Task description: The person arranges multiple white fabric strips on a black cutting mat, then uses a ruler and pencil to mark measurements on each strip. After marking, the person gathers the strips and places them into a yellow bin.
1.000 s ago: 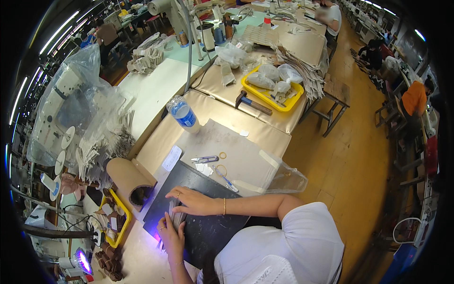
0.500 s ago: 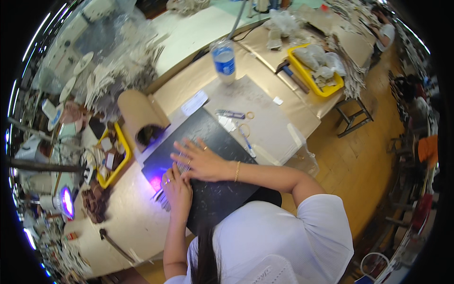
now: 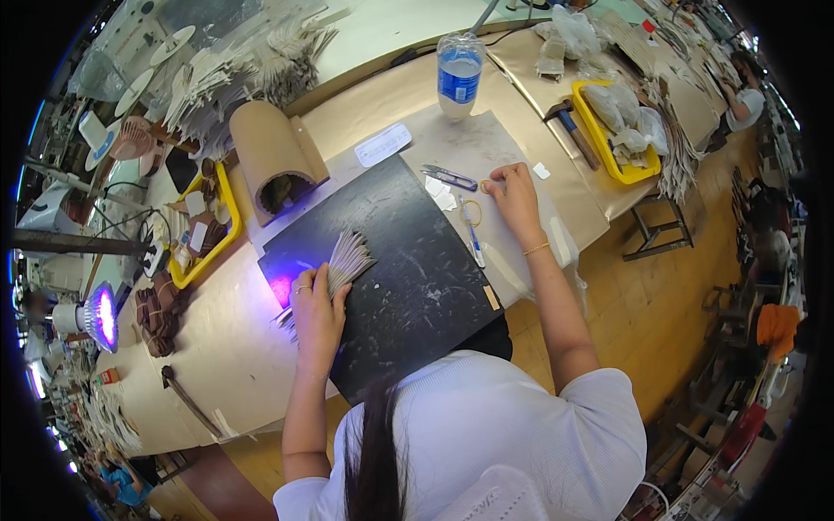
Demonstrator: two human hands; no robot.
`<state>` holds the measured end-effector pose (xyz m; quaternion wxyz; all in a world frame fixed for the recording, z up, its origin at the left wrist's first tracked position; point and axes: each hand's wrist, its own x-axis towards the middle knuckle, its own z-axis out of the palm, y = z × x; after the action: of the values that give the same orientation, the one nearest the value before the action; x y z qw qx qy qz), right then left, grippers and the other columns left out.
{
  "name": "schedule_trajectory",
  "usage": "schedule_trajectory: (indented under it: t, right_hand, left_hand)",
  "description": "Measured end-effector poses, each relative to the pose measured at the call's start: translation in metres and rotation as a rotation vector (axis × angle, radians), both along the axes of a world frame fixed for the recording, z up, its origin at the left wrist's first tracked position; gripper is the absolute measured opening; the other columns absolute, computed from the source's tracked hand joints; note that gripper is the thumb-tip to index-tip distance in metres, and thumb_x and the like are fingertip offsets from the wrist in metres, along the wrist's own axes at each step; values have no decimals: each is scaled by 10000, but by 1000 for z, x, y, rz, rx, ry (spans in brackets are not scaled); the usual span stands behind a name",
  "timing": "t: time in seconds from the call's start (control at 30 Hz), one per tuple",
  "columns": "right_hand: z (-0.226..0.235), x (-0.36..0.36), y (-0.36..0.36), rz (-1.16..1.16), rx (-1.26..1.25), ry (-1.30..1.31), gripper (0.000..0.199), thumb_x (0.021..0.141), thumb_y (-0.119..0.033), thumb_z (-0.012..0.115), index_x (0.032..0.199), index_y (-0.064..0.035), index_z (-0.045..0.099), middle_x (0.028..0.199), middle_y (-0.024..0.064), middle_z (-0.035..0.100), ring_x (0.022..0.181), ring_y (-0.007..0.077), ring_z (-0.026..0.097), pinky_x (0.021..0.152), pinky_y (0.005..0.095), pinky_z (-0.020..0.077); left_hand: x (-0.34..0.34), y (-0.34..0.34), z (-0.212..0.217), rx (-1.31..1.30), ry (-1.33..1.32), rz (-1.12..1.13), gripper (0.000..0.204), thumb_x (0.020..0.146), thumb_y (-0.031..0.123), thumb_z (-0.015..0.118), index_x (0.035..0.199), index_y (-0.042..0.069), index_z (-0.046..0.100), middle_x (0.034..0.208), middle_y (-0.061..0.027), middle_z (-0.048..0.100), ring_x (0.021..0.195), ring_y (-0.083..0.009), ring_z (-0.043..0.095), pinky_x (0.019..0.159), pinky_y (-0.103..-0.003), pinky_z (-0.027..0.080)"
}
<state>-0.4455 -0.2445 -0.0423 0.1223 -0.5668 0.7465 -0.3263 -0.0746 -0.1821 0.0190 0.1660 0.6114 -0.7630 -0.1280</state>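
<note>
My left hand (image 3: 316, 314) is wrapped round a fanned bundle of thin, pale grey-beige strips (image 3: 351, 260) over the left part of a scuffed black board (image 3: 408, 295). The strips stick out on both sides of the hand. Beyond the board's right edge, my right hand (image 3: 519, 204) pinches a small tan rubber band at its fingertips, mostly covered by them. Thread snips (image 3: 450, 178) lie just left of those fingers. Nearer me are a pen (image 3: 472, 231) with another rubber band round it and white paper scraps (image 3: 441, 195).
A water bottle (image 3: 459, 82), a hammer (image 3: 573, 135) and a yellow tray of plastic bags (image 3: 637, 176) stand farther back. To the left are a brown tube (image 3: 274, 152), another yellow tray (image 3: 233, 204), brown bundles (image 3: 158, 317) and a glowing purple lamp (image 3: 102, 317).
My right hand has left the strips and moved right, off the board, to the rubber band beside the snips. The left hand stays on the bundle, which now fans out in plain sight.
</note>
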Motion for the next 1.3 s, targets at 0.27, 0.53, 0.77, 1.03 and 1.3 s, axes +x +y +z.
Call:
schedule_trajectory:
  t: [0.27,0.53,0.77,1.03,1.3]
  right_hand:
    - [-1,-1,-16,-70,-6,-309,116,908,-109,705,940,-17,643,907,119,676,877,237,666,801,331,525]
    - [94,98,22,371,-14,-883,213,878,-77,761,1052,-49,643,866,27,688,815,98,647,753,248,526]
    - [127,160,41,689,91,-902,323,877,-103,763,1130,-17,582,872,87,728,783,127,683,756,277,544]
    - [99,148,57,837,378,-1862,232,971,-74,655,1158,-94,519,1009,83,662,881,127,643,776,269,522]
    - [110,144,95,805,337,-2268,364,980,-40,628,1212,-186,389,1403,206,568,839,144,673,747,272,558]
  left_hand:
    - [16,-6,6,37,80,-65,491,847,202,782,1241,-36,611,1095,-192,599,991,-355,600,867,-415,491]
    - [14,-5,63,536,1372,-61,613,796,285,830,1267,-37,607,1279,-135,629,1015,-251,682,894,-372,543]
    - [-25,18,36,551,1775,129,619,859,311,790,1306,-43,548,1299,-219,626,1004,-270,703,903,-397,591]
    - [-8,40,19,745,2017,41,655,880,405,771,1316,-20,530,1101,-187,672,955,-266,705,859,-389,607]
    - [-13,59,13,870,2182,-365,770,833,433,817,1379,-3,494,1165,-173,579,875,-240,678,724,-343,570]
